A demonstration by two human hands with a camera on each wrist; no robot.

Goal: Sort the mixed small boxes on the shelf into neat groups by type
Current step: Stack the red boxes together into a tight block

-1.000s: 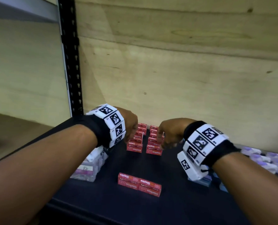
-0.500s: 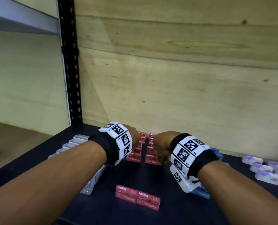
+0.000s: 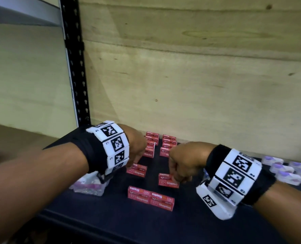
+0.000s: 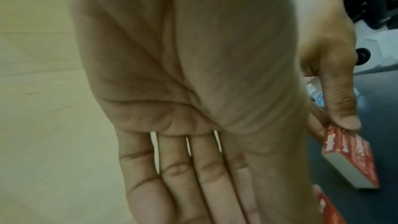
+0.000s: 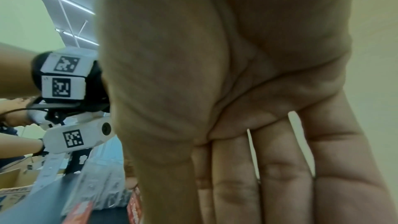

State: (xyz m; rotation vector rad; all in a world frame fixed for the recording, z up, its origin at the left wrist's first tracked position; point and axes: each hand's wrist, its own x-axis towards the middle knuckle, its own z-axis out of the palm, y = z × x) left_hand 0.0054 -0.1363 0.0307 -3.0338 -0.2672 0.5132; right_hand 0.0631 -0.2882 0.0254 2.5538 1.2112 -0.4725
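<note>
Red staple boxes stand in two short rows (image 3: 161, 143) at the back of the dark shelf (image 3: 111, 219), and a joined pair (image 3: 151, 198) lies near the front. My left hand (image 3: 136, 156) points straight fingers (image 4: 193, 176) down onto a single red box (image 3: 137, 170) left of centre. My right hand (image 3: 178, 173) pinches another red box (image 3: 168, 181) between thumb and finger. The left wrist view shows that pinch on the box (image 4: 355, 156) plainly. The right wrist view shows the palm, with a red box edge (image 5: 134, 207) beside the thumb.
Clear boxes with purple contents (image 3: 89, 185) lie under my left wrist. White and purple small boxes (image 3: 287, 171) sit at the right. A plywood back wall (image 3: 181, 85) and a black upright post (image 3: 76, 67) bound the shelf.
Both hands have drawn back from the front ends of the two rows towards me. One red box now lies apart from each row, under each hand.
</note>
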